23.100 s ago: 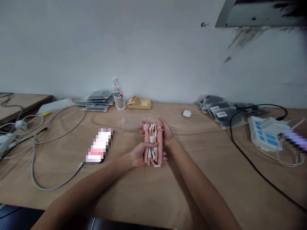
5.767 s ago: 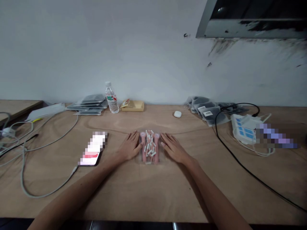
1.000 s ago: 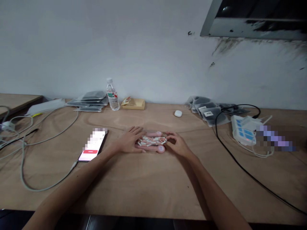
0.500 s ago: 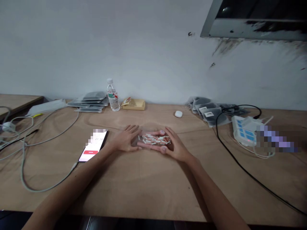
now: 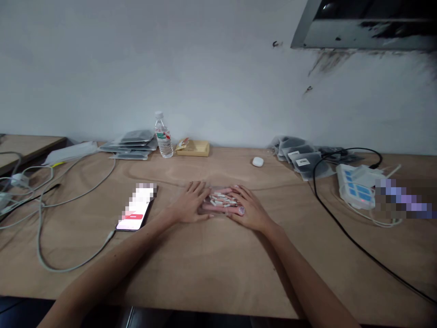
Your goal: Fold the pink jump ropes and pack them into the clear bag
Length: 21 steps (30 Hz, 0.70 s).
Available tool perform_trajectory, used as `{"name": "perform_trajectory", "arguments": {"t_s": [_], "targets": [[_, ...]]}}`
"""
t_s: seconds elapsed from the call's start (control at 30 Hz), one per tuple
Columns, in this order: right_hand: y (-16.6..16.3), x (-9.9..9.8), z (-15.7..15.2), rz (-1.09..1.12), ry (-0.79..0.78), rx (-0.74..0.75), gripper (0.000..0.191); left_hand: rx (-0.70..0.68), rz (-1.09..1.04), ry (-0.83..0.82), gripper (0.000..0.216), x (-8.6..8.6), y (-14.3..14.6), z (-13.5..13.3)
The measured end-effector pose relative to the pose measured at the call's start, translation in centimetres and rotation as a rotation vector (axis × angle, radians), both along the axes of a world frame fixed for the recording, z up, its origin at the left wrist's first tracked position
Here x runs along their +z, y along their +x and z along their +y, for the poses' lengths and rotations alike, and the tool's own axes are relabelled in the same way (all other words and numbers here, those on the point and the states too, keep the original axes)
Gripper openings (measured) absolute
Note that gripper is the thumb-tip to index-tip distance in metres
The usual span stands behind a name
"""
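Note:
On the table in front of me lies a clear plastic pack [image 5: 222, 199]. In it are two pink rolls [image 5: 223, 208], one along the near side and one along the far side, with many small white and reddish-brown pieces between them. My left hand [image 5: 191, 203] lies over the pack's left end, fingers stretched out and thumb pointing right along the near edge. Over the right end rests my right hand [image 5: 250, 208], its fingers spread across the pack and its thumb at the near side. Both palms face down, and the pack's ends are partly hidden under them.
Left of my hands lies a lit phone [image 5: 136, 207] with a white cable [image 5: 68, 269]. A water bottle [image 5: 164, 136], a shallow tan tray [image 5: 193, 148] and a white case [image 5: 258, 161] stand farther back. To the right are grey packets [image 5: 302, 157], a power strip [image 5: 357, 187] and a black cable [image 5: 344, 230].
Both hands have come inward over the pack. My right hand now covers more of its right end, with fingers laid across the top. The view has shifted slightly.

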State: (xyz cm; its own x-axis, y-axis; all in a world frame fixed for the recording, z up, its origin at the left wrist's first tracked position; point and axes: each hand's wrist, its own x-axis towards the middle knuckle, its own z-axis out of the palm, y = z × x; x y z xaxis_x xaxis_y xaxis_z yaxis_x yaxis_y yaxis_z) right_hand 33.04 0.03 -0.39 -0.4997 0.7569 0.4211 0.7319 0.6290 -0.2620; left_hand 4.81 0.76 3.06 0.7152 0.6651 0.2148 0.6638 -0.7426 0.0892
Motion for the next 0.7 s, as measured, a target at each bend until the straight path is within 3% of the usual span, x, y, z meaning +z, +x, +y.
{"name": "perform_trajectory", "arguments": {"t_s": [0.27,0.37,0.47,0.57,0.7], "targets": [[2.6,1.2,0.5,0.014,-0.003,-0.083,0.055,0.071,-0.004,-0.005,0.088,-0.2,-0.7,1.1],[3.1,1.1,0.6,0.02,0.015,-0.1,0.055,-0.074,-0.061,0.009,0.067,0.7,-1.1,1.4],[2.9,0.8,0.6,0.024,0.048,-0.061,0.066,-0.209,-0.022,-0.042,0.044,2.1,-1.3,0.9],[2.6,0.6,0.6,0.005,0.028,-0.028,0.07,-0.052,0.089,-0.066,0.033,2.6,-1.4,-0.2],[2.7,0.6,0.8,-0.035,0.001,-0.009,0.057,0.21,0.141,-0.05,0.038,0.9,-1.5,-1.0]]}}
